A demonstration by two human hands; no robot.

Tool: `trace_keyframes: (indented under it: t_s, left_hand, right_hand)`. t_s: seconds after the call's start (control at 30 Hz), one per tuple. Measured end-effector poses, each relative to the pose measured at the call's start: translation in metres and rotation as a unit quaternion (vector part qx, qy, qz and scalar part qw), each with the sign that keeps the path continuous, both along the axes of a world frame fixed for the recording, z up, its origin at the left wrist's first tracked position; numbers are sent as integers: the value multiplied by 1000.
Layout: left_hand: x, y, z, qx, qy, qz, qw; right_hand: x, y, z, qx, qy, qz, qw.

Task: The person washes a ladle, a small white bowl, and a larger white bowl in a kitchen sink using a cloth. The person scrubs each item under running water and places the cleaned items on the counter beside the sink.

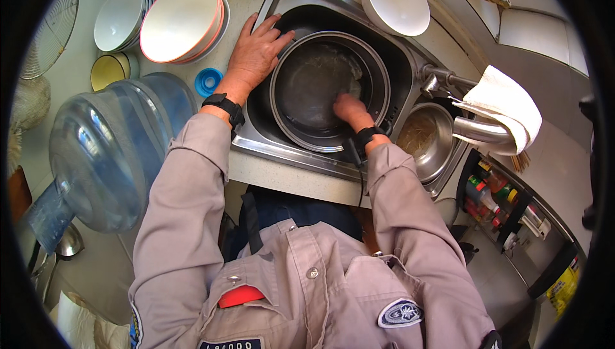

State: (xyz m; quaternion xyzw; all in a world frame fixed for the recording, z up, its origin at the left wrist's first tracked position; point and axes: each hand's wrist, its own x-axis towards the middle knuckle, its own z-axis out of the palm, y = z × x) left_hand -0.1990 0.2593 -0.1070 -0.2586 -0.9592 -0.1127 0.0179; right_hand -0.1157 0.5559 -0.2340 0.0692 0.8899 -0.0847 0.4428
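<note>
A wide dark metal pot (pixel 307 92) sits in the left bowl of the stainless steel sink (pixel 295 156). Cloudy liquid or wet film covers part of its inside, with a pale patch near the far right wall. My right hand (pixel 350 108) reaches down into the pot, its fingers curled and blurred; whether they hold anything is hidden. Over the sink's left edge, my left hand (pixel 259 46) lies palm down with fingers spread. Its fingertips are close to the pot's rim, and contact there is unclear.
A large blue water jug (pixel 110 152) lies left, beside a blue cap (pixel 208 82) and stacked bowls (pixel 180 22). A white bowl (pixel 395 3) stands behind the sink. At right are a faucet (pixel 437 77), a white cloth (pixel 502 108) and a steel basin (pixel 427 144).
</note>
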Motion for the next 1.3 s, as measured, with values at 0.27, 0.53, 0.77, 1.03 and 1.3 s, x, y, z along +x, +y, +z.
trace_keyframes:
  t_s: [0.27,0.53,0.77,1.03,1.3]
  left_hand:
    - [-2,1,-2,16,12,0,1000]
    - [-4,3,-2,-3,15,-1,1000]
    - [-4,5,-1,2,34,3,999]
    - [-3,4,1,7,13,-1,1000]
    - [-4,5,4,9,12,-5,1000]
  right_hand:
    - [-49,9,-6,-45,152,-189,969]
    - [-88,-68,-21,-201,219,-85,951]
    - [-79,-99,-18,-429,14,-554,713]
    - [-24,-25,25,-511,198,-736,397]
    - [-29,-14,12,-502,245,-758,336]
